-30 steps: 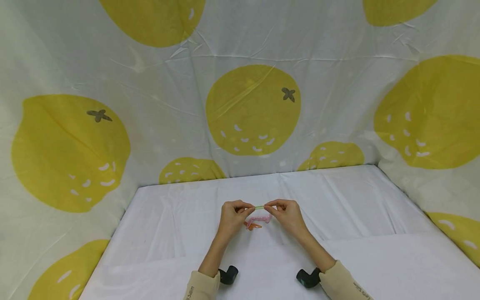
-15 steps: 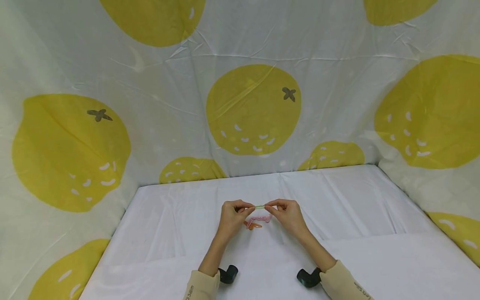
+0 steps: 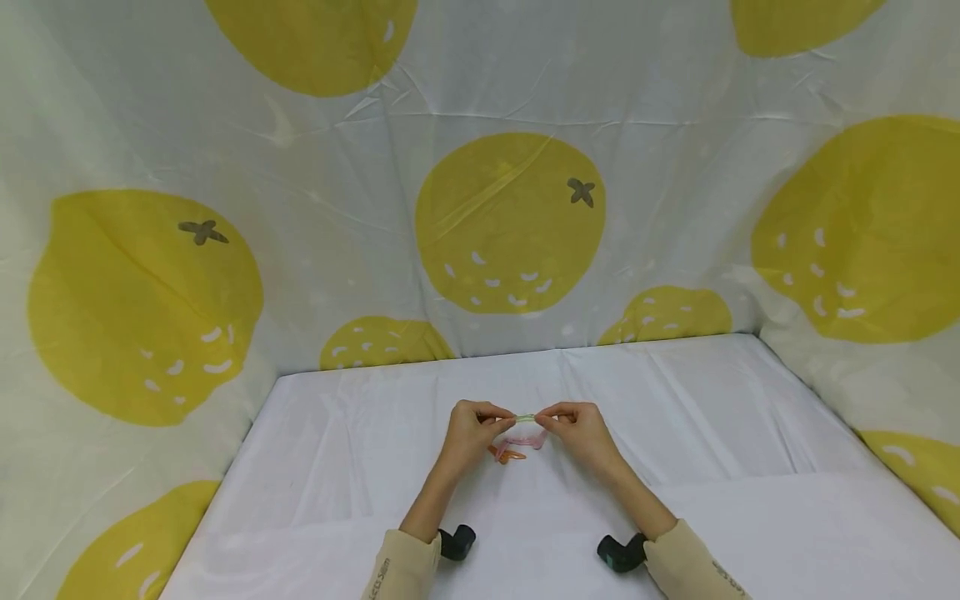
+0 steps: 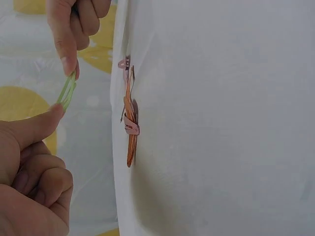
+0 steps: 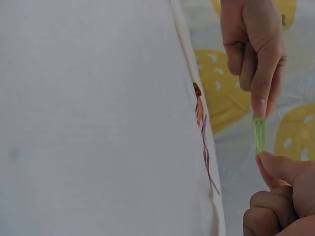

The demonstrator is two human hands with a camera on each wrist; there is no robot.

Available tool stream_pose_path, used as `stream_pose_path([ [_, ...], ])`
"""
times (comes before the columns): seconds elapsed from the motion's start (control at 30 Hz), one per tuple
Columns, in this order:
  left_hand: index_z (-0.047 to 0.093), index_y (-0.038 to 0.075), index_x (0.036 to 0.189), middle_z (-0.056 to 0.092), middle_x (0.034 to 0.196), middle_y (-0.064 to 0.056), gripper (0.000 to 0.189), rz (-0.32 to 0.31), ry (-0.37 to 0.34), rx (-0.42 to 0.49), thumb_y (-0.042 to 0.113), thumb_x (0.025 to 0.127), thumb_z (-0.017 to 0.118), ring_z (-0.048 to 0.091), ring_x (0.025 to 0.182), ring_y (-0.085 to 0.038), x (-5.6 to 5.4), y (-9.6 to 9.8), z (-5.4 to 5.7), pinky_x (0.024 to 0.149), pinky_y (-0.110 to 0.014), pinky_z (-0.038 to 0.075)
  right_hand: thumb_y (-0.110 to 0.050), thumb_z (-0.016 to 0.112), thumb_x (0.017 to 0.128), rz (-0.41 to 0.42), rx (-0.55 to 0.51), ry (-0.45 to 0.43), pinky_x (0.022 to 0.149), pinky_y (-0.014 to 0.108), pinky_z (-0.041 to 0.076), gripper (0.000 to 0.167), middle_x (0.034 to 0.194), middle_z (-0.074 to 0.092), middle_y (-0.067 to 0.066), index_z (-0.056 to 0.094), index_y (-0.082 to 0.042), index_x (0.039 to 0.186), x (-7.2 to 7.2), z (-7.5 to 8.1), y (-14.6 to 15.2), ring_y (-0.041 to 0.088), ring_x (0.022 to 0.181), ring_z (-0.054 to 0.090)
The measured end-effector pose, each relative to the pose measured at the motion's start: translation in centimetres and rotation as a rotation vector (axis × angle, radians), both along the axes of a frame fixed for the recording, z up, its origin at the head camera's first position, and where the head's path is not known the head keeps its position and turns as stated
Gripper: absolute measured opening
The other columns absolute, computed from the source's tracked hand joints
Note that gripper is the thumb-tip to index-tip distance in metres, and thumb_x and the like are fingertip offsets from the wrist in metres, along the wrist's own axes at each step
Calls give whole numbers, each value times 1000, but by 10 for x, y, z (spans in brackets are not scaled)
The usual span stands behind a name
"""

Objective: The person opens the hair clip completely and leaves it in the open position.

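Note:
A slim green snap hair clip (image 3: 525, 418) is held up over the white table, level between both hands in the head view. The thumb and forefinger of my left hand (image 3: 468, 435) pinch one end. My right hand (image 3: 587, 432) pinches the other end the same way. In the left wrist view the green hair clip (image 4: 67, 92) shows a narrow gap between its strips; the right wrist view shows the gap too. Below the hands lie a pink hair clip (image 3: 529, 441) and an orange hair clip (image 3: 513, 456), overlapping on the cloth. Fingertips cover the green clip's ends.
A white cloth covers the table (image 3: 750, 533). Behind it and at its sides hangs a curtain (image 3: 337, 250) printed with yellow lemons. Black wrist-worn devices (image 3: 622, 552) stick out by the beige sleeves (image 3: 693, 558).
Both hands have shifted very slightly to the right with the green hair clip, and the head view has tilted a little. The grip at each end is kept; the pink and orange clips stay put.

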State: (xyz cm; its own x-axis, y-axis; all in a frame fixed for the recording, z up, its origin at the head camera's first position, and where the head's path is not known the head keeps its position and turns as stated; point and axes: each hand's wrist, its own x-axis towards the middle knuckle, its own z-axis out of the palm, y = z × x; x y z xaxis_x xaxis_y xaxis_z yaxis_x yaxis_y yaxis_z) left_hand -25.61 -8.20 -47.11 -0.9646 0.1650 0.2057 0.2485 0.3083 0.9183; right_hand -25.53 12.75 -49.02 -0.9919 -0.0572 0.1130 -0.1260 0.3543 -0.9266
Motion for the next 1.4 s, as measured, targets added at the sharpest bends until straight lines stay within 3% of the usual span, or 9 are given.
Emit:
stream_pose_path([
  [0.13, 83, -1, 87, 78, 88, -18, 7, 21, -35, -20, 6, 87, 82, 50, 68, -6, -14, 3, 2, 58, -17, 42, -22, 80, 92, -47, -17, -62, 55, 20, 30, 19, 59, 56, -2, 82, -4, 97, -11, -2, 0, 5, 61, 40],
  [0.23, 83, 0, 88, 78, 87, -16, 9, 34, -65, -20, 9, 88, 82, 51, 68, -8, -25, 3, 2, 60, -18, 42, -22, 78, 93, -80, -50, -106, 68, 21, 41, 21, 82, 77, 7, 82, -2, 98, -23, -4, -2, 5, 77, 55],
  [0.33, 84, 2, 89, 77, 81, -11, 8, 59, -82, -38, 10, 87, 83, 49, 69, -9, -35, 2, 0, 59, -20, 40, -23, 78, 93, -109, -81, -142, 77, 24, 45, 23, 96, 80, 10, 82, -1, 99, -36, -9, -5, 7, 87, 58],
  [0.5, 84, 4, 89, 69, 70, -4, 9, 96, -93, -56, 12, 86, 84, 46, 68, -10, -51, 1, -4, 58, -21, 35, -23, 79, 91, -138, -121, -178, 77, 26, 43, 23, 99, 79, 8, 82, -1, 99, -52, -12, -8, 11, 88, 56],
  [0.77, 84, 3, 89, 56, 59, 6, 8, 106, -131, -42, 10, 85, 85, 42, 63, -10, -72, 1, -10, 54, -21, 31, -20, 78, 92, -139, -96, -170, 80, 23, 44, 21, 105, 79, 13, 82, 0, 97, -67, -10, -11, 16, 99, 61],
  [0.9, 84, 2, 88, 60, 62, 2, 7, 126, -123, -50, 9, 85, 85, 41, 61, -9, -76, 1, -14, 53, -21, 31, -17, 77, 92, -135, -67, -145, 79, 23, 47, 19, 100, 80, 13, 82, 1, 96, -71, -13, -13, 19, 101, 66],
  [1.13, 83, -1, 90, 76, 83, -16, 8, 141, -126, -85, 6, 86, 83, 46, 67, -10, -73, 4, -20, 57, -21, 35, -12, 78, 90, -141, -38, -132, 76, 25, 48, 15, 91, 79, 13, 81, 2, 91, -72, -18, -14, 22, 93, 67],
  [1.4, 83, -2, 89, 77, 87, -16, 9, 152, -118, -141, 6, 84, 85, 50, 72, -11, -75, 7, -20, 63, -23, 39, -13, 78, 90, -147, -9, -133, 80, 26, 48, 14, 96, 79, 14, 82, 0, 90, -71, -17, -13, 24, 98, 68],
])
